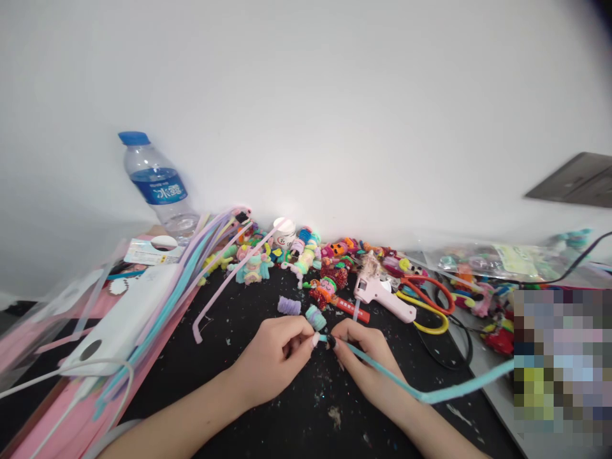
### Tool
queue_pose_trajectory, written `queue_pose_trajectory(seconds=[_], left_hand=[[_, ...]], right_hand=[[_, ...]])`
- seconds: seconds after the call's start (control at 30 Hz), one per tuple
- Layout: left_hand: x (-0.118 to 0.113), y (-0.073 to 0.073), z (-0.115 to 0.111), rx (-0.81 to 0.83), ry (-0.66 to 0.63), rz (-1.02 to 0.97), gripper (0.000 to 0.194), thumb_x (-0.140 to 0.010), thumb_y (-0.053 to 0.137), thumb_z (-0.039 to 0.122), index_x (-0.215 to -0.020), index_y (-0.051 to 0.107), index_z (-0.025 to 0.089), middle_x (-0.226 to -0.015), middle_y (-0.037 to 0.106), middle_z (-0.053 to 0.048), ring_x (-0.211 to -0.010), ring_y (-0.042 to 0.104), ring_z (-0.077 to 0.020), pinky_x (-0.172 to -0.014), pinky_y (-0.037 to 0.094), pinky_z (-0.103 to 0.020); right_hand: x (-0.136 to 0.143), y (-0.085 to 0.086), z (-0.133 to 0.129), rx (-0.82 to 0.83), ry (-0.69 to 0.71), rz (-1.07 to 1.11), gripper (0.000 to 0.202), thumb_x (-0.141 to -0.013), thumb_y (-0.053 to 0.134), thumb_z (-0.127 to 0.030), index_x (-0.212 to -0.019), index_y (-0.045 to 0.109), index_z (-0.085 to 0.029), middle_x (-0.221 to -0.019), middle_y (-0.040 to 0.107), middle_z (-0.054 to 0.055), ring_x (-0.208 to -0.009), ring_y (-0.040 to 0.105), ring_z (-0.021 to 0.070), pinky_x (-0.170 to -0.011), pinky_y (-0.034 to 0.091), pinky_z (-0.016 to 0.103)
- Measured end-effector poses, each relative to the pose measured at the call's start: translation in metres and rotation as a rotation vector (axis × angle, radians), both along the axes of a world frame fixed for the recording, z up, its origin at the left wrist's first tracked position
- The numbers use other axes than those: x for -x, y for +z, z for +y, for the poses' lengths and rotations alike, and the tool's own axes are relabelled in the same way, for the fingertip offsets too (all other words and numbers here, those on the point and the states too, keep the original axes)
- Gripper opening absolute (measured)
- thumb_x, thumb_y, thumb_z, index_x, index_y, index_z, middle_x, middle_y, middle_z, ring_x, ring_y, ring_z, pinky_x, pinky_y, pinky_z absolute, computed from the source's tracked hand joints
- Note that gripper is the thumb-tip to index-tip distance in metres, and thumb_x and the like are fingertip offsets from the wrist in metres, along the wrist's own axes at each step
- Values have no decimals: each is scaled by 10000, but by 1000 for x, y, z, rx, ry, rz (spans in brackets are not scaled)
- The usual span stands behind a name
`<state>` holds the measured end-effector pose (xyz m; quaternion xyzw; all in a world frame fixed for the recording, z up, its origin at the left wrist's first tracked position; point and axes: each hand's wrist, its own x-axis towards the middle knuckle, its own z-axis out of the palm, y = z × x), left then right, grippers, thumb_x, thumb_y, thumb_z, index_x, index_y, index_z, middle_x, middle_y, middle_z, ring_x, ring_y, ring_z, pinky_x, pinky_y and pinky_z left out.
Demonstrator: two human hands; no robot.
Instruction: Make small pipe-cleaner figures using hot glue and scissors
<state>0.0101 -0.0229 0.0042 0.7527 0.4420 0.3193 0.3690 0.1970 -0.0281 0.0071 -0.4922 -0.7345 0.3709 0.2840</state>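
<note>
My left hand and my right hand meet over the black table, both closed on a light blue pipe cleaner. Thumb and fingers of each hand pinch it near one end, with a short piece showing between them. Its long free part runs over my right wrist, bends, and rises to the right. Just beyond my fingertips lie a coiled purple pipe cleaner roll and a coiled blue-green roll. A red strip rests behind my right hand.
A pink glue gun and scissors with red and yellow handles lie at right. Colourful pipe cleaner figures line the wall. Loose pipe cleaners fill the left side, near a leaning plastic bottle. A plastic bag sits back right.
</note>
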Motion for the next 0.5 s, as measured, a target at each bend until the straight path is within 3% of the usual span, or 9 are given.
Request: queue_pose_trajectory(seconds=[0.3, 0.5], left_hand=[[2, 0, -4, -81, -33, 31, 240, -805, 468, 162, -574, 404, 175, -557, 391, 41, -502, 384, -88, -500, 299, -213], [3, 9, 1, 288, -163, -228, 371, -921, 325, 330, -674, 529, 144, -519, 480, 27, -417, 444, -83, -480, 356, -216]], right_hand=[[5, 0, -5, -135, 53, -26, 173, -827, 465, -178, -658, 498, -172, -584, 479, -29, -521, 421, 97, -505, 332, 193], [3, 4, -6, 12, 31, 48, 218, -870, 453, -259, -681, 510, -167, -545, 431, -46, -496, 376, 90, -475, 305, 191]])
